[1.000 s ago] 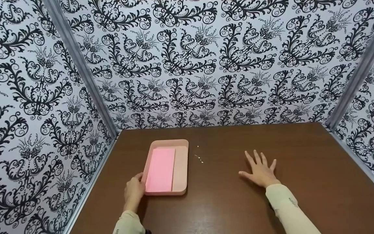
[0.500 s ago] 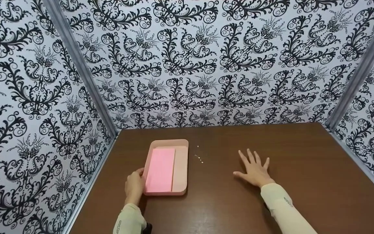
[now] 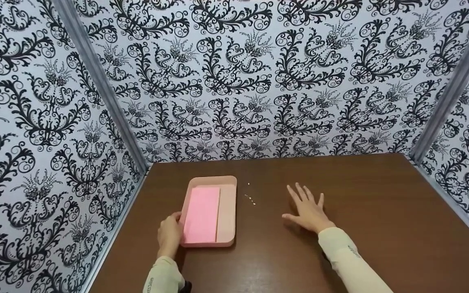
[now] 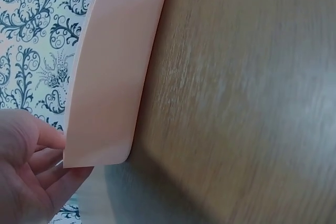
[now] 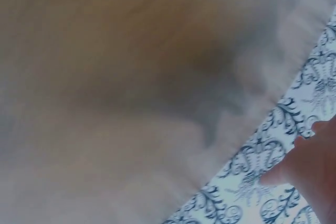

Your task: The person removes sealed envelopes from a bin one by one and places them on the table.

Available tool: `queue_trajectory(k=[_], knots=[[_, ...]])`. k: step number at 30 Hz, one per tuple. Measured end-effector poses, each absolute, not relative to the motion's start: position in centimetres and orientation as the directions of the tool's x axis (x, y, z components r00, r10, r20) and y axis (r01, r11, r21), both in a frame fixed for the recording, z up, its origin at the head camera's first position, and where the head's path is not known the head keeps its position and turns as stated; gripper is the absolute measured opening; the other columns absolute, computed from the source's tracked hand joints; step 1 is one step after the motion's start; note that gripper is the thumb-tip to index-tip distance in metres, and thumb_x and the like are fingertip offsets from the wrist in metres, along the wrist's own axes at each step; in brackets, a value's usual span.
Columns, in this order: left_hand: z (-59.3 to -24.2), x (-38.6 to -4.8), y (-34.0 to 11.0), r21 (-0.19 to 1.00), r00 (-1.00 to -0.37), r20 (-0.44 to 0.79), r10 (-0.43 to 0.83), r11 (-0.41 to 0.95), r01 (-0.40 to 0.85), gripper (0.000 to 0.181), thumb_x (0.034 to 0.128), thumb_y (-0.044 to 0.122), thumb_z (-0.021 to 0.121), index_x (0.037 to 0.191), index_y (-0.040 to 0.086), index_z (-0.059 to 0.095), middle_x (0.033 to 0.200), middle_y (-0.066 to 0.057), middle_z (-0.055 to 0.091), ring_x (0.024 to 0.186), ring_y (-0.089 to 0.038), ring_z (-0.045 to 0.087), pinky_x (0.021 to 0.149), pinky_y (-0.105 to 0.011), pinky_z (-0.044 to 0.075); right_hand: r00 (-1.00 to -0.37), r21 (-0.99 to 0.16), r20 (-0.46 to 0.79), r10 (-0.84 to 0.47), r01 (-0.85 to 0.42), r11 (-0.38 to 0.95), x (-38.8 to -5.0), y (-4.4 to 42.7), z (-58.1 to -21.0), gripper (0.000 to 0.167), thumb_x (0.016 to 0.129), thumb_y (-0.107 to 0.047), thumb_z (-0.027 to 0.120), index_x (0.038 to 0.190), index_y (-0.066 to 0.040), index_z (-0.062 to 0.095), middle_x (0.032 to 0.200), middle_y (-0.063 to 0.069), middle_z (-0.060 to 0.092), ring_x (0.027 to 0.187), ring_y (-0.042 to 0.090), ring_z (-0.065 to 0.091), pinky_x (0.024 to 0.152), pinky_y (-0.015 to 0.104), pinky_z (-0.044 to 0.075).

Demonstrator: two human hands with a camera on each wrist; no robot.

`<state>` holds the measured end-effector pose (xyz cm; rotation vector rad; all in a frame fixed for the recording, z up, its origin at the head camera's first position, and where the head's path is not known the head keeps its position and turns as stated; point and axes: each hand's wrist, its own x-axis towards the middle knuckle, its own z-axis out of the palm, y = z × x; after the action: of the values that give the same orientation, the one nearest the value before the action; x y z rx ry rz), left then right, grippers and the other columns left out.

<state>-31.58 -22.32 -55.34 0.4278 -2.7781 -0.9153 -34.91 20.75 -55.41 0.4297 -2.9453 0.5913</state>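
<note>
A shallow peach-coloured tray (image 3: 227, 215) lies on the left half of the brown table, with a flat pink rectangular piece (image 3: 202, 213) along its left side. My left hand (image 3: 169, 234) grips the tray's left wall near the front corner. In the left wrist view, thumb and fingers of that hand (image 4: 31, 171) pinch the edge of the tray wall (image 4: 113, 72). Off to the right, my right hand (image 3: 307, 211) is held with spread, straight fingers and touches no object; its shadow shows beneath. The right wrist view catches only part of this hand (image 5: 310, 166), blurred.
Small bright specks (image 3: 250, 199) mark the brown tabletop (image 3: 267, 252) just right of the tray. Patterned white-and-black walls (image 3: 242, 81) with grey corner posts (image 3: 102, 85) enclose the table at the back and both sides.
My right hand has moved left across the table, toward the tray, with its fingers still spread. My left hand keeps its grip on the tray, which has hardly moved.
</note>
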Motion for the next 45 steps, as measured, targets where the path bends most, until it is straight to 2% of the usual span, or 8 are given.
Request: queue_trajectory(k=[5, 10, 19, 24, 29, 35, 45], knots=[[-55.8, -31.7, -22.1, 0.625, -0.938, 0.092, -0.335, 0.753, -0.207, 0.037, 0.0993, 0.008, 0.049, 0.135, 0.007, 0.061, 0.129, -0.024, 0.065, 0.110, -0.048, 0.065, 0.089, -0.060, 0.051, -0.940, -0.376, 0.146, -0.308, -0.341, 0.861, -34.9, 18.8, -54.3, 0.098, 0.086, -0.056, 0.068, 0.161, -0.021, 0.015, 0.169, 0.013, 0.009, 0.153, 0.043, 0.016, 0.112, 0.077, 0.000], [-56.2, -32.3, -21.8, 0.616, -0.938, 0.100, -0.333, 0.761, -0.204, 0.040, 0.1009, 0.004, 0.042, 0.138, 0.007, 0.058, 0.135, -0.025, 0.061, 0.115, -0.048, 0.062, 0.094, -0.060, 0.049, -0.927, -0.393, 0.129, -0.352, -0.374, 0.840, -35.0, 16.7, -53.3, 0.098, 0.086, -0.061, 0.064, 0.161, -0.022, 0.013, 0.169, 0.010, 0.009, 0.153, 0.040, 0.018, 0.116, 0.072, 0.006], [-57.2, -32.8, -21.1, 0.655, -0.946, 0.065, -0.316, 0.730, -0.199, 0.046, 0.1034, 0.002, 0.036, 0.148, 0.009, 0.047, 0.147, -0.022, 0.051, 0.131, -0.044, 0.052, 0.107, -0.058, 0.042, -0.884, -0.422, 0.146, -0.444, -0.462, 0.780, -35.2, 13.5, -51.9, 0.095, 0.089, -0.054, 0.065, 0.160, -0.015, 0.016, 0.167, 0.013, 0.016, 0.153, 0.037, 0.023, 0.120, 0.058, 0.022], [-57.3, -32.9, -20.8, 0.627, -0.939, 0.115, -0.325, 0.757, -0.185, 0.049, 0.0984, -0.005, 0.041, 0.145, 0.005, 0.049, 0.142, -0.024, 0.055, 0.126, -0.046, 0.056, 0.104, -0.056, 0.045, -0.860, -0.442, 0.164, -0.483, -0.502, 0.743, -35.1, 11.9, -51.3, 0.093, 0.090, -0.053, 0.065, 0.160, -0.014, 0.018, 0.167, 0.014, 0.019, 0.152, 0.037, 0.025, 0.121, 0.054, 0.024], [-57.6, -33.0, -20.5, 0.629, -0.933, 0.140, -0.330, 0.757, -0.173, 0.048, 0.0988, -0.004, 0.041, 0.144, 0.007, 0.051, 0.139, -0.024, 0.058, 0.121, -0.046, 0.059, 0.101, -0.057, 0.048, -0.849, -0.484, 0.167, -0.502, -0.514, 0.709, -34.9, 10.6, -51.1, 0.091, 0.090, -0.049, 0.068, 0.159, -0.012, 0.022, 0.166, 0.014, 0.022, 0.151, 0.037, 0.026, 0.120, 0.053, 0.026], [-57.8, -33.0, -20.3, 0.593, -0.919, 0.208, -0.335, 0.790, -0.154, 0.046, 0.0934, -0.006, 0.046, 0.137, 0.004, 0.058, 0.130, -0.023, 0.064, 0.110, -0.046, 0.065, 0.093, -0.055, 0.052, -0.838, -0.495, 0.155, -0.523, -0.524, 0.693, -34.9, 9.3, -51.4, 0.087, 0.090, -0.042, 0.070, 0.158, -0.011, 0.024, 0.165, 0.015, 0.023, 0.151, 0.039, 0.027, 0.120, 0.052, 0.028], [-57.8, -33.2, -20.4, 0.608, -0.919, 0.182, -0.348, 0.775, -0.173, 0.048, 0.0929, -0.006, 0.046, 0.138, 0.005, 0.058, 0.130, -0.024, 0.064, 0.109, -0.045, 0.066, 0.092, -0.054, 0.053, -0.828, -0.508, 0.135, -0.544, -0.529, 0.680, -34.5, 6.7, -51.5, 0.078, 0.092, -0.037, 0.068, 0.156, -0.010, 0.031, 0.161, 0.015, 0.031, 0.148, 0.038, 0.033, 0.119, 0.051, 0.030]])
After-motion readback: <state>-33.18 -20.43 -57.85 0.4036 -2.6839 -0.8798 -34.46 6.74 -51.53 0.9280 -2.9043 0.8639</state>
